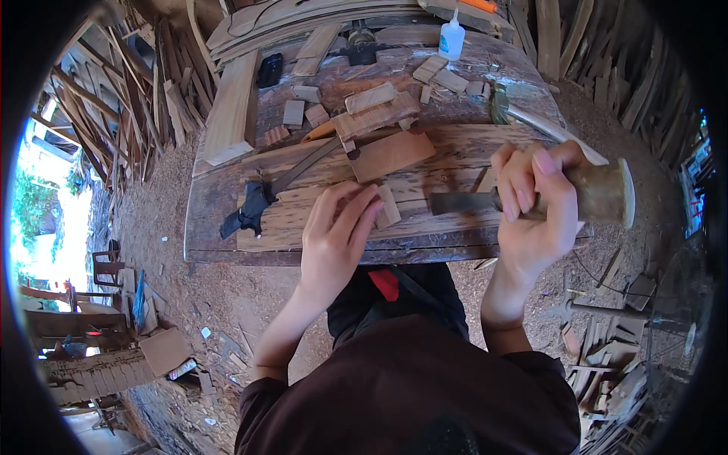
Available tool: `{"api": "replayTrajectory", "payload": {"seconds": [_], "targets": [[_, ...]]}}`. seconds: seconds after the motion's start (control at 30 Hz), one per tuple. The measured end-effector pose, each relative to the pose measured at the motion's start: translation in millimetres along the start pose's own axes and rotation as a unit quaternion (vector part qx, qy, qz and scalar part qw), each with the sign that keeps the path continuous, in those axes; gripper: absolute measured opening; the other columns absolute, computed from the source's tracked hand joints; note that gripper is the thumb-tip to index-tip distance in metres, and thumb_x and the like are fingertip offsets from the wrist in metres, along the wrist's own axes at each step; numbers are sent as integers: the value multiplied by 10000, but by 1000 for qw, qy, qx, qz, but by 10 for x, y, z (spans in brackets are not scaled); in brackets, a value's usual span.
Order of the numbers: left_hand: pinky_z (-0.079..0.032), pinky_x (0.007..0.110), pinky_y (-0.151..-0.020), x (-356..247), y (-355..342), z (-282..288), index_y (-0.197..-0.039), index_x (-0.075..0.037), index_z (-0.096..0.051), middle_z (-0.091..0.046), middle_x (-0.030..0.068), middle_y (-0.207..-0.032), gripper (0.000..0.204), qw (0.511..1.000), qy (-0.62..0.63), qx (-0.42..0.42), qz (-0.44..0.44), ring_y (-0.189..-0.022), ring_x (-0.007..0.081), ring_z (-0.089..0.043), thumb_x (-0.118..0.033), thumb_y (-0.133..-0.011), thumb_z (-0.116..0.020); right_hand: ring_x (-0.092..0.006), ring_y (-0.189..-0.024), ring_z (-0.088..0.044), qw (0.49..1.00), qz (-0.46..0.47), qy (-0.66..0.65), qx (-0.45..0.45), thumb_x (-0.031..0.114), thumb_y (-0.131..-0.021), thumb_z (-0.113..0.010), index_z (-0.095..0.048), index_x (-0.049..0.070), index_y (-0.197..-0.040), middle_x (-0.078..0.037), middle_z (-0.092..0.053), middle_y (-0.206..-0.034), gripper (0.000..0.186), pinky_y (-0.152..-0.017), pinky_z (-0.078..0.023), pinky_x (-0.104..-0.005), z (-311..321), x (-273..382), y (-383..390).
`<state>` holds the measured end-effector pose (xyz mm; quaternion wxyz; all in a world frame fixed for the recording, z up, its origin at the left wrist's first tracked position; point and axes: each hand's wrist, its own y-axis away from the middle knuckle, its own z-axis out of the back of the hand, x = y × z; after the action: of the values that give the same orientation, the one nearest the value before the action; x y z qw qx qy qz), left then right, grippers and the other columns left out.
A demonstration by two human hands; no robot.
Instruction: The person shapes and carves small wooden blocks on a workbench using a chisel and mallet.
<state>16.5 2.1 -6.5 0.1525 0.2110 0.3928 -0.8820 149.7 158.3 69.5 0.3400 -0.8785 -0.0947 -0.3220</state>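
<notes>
My right hand (537, 193) is wrapped round a chisel with a thick, flared wooden handle (603, 194). Its flat dark blade (460, 202) points left over the bench. My left hand (335, 231) rests at the bench's near edge, fingers pinched together against a small pale wood block (388, 206). Beyond that block lies a flat reddish-brown wood piece (394, 155), with a notched wood piece (377, 117) behind it. A long narrow metal tool (305, 165) lies to the left, its near end by a black wrapped bundle (250, 208).
The worn wooden bench (220, 241) carries a plank (233, 114), several small blocks (293, 112), a white glue bottle (451, 39), a hammer with a pale handle (557, 130) and an orange-handled tool (321, 130). Scrap wood (618, 349) lies on the shaving-covered floor.
</notes>
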Motion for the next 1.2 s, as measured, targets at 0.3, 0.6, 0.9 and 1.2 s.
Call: {"api": "replayTrajectory", "payload": {"seconds": [0.3,0.6,0.9,1.2], "targets": [[-511,362,-849,-91,149,152,-1075,28,-646,-581,135,-1188,351,993,6,90,-76,-1059,299,-602,-90,-763,-755,-75,-458,-367,995,-8,-2,101,32,-893,-569,-416,90,-793,-5,-436,-615,192,-617,-399,-281,10,65,88],[-509,323,-706,-6,6,79,-1016,8,-681,-660,107,-912,297,994,88,21,59,-796,250,-639,-17,-734,-771,-72,-430,-303,990,-16,61,127,95,-882,-484,-405,115,-797,26,-354,-545,118,-614,-321,-304,-360,21,-7],[-501,296,-667,-6,21,6,-995,28,-691,-637,95,-893,264,998,48,-39,-27,-742,207,-625,16,-740,-761,-68,-443,-381,994,-98,45,8,45,-871,-584,-457,57,-792,-4,-423,-551,150,-551,-405,-247,-672,-10,-49],[-497,296,-665,27,24,-5,-1005,36,-685,-629,96,-903,258,997,48,-38,-39,-738,205,-619,27,-754,-746,-82,-421,-387,999,-35,11,14,62,-850,-622,-490,40,-769,-9,-439,-541,156,-481,-378,-248,-487,-230,-75]]}}
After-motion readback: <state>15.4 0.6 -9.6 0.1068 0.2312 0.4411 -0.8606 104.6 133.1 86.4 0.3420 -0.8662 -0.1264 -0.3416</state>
